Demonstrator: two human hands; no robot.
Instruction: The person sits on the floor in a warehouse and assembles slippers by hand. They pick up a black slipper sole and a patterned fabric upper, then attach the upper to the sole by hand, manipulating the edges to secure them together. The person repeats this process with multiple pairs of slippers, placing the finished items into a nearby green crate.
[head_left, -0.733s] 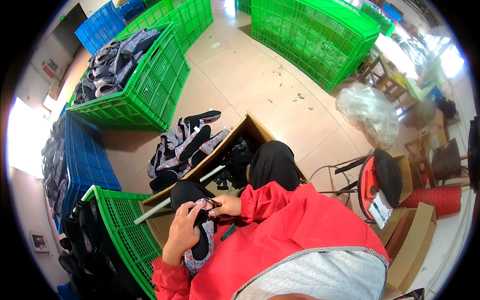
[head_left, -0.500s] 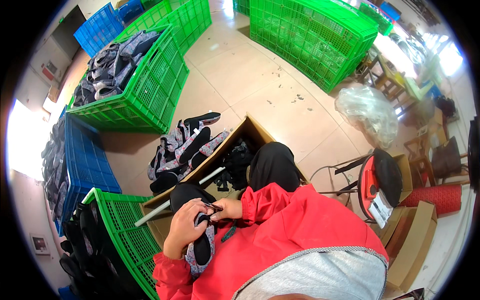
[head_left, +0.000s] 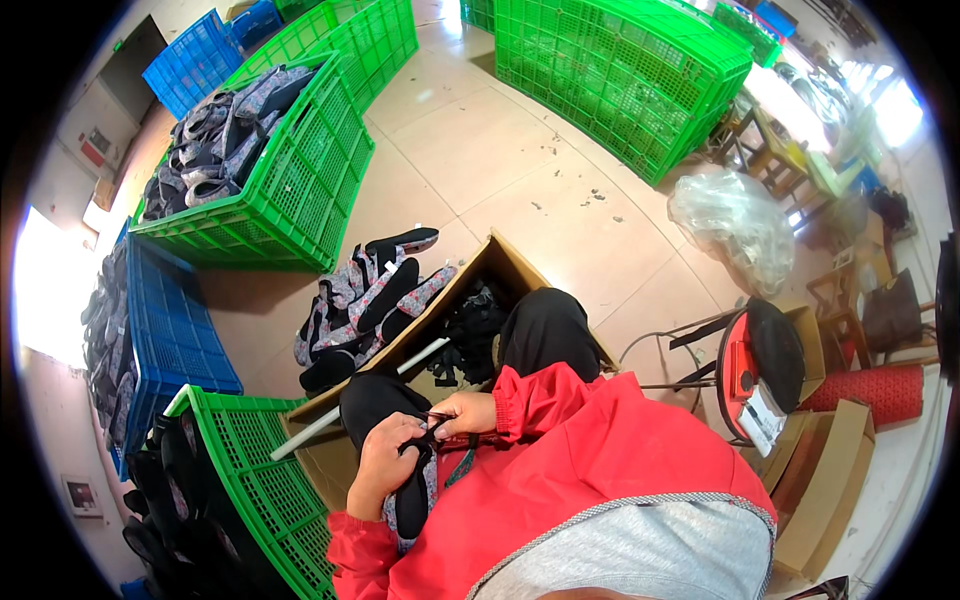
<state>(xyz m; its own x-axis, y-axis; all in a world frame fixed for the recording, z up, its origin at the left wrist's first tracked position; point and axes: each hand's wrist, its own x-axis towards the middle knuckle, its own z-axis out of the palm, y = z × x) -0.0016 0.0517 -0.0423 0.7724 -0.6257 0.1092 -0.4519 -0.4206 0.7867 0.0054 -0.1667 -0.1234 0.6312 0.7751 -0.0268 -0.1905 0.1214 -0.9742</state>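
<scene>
The dark shoe (head_left: 412, 495) lies in the lap, just behind the cardboard box (head_left: 500, 265). The left hand (head_left: 385, 462) is curled around it, and the right hand (head_left: 465, 412) pinches something small at its top. That thin piece could slip free into the box.

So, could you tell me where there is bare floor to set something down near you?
The tan floor is bare between the shoe-filled green crate and the big green crates. It is crowded around the cardboard box by the knees, the loose shoe pile and the crates at left.
</scene>
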